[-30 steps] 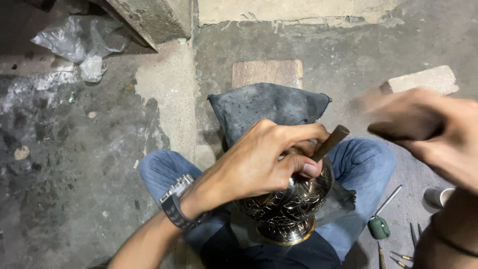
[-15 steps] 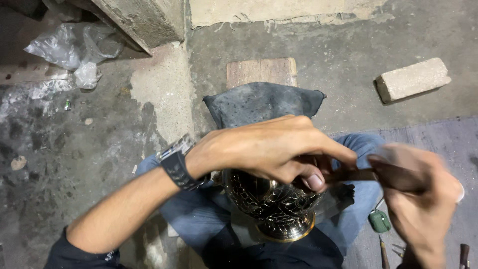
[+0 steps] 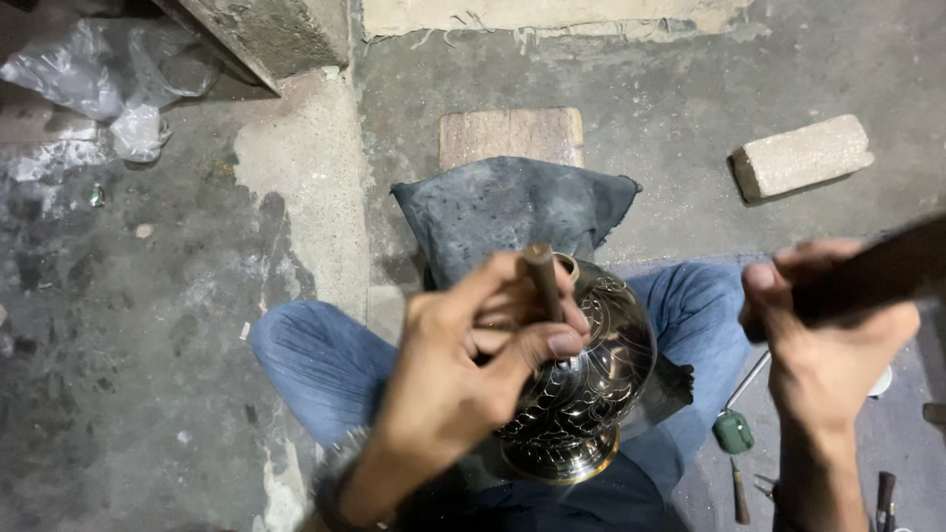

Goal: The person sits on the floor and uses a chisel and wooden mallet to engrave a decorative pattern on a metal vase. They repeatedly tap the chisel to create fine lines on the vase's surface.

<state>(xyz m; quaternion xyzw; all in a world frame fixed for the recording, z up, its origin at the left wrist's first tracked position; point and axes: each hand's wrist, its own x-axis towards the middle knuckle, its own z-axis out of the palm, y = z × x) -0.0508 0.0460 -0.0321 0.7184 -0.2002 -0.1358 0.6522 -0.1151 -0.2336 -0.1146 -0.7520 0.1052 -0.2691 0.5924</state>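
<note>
Brass, darkened and chased with leaf scrolls, the vase (image 3: 581, 384) lies tilted across the person's lap, its mouth toward the dark cloth pad (image 3: 512, 212) and its gold-rimmed foot toward the body, wedged between the 2 blue-jeaned knees (image 3: 315, 365). The left hand (image 3: 463, 384) has its fingers (image 3: 532, 345) pinched narrow around a slim metal punch (image 3: 541, 279), whose tip meets the vase's shoulder. The right hand (image 3: 823, 355) is closed tight on the dark handle of a hammer (image 3: 872, 276), held out to the right and well apart from the punch; the head runs out of frame.

A risk, as I judge it: the punch stands on a curved, polished surface, so an off-centre blow could make it skate and scar the pattern, or bring the hammer onto the thumb that sits just beside the punch top. The vase rests only on legs and cloth, so it could roll under a blow.

Room is open to the right and above for a swing. The pale brick (image 3: 800, 156) lies well apart on the concrete floor (image 3: 690, 108), the wooden block (image 3: 510, 136) sits beyond the pad, and small hand tools (image 3: 734, 432) lie near the right knee, close under the right forearm.
</note>
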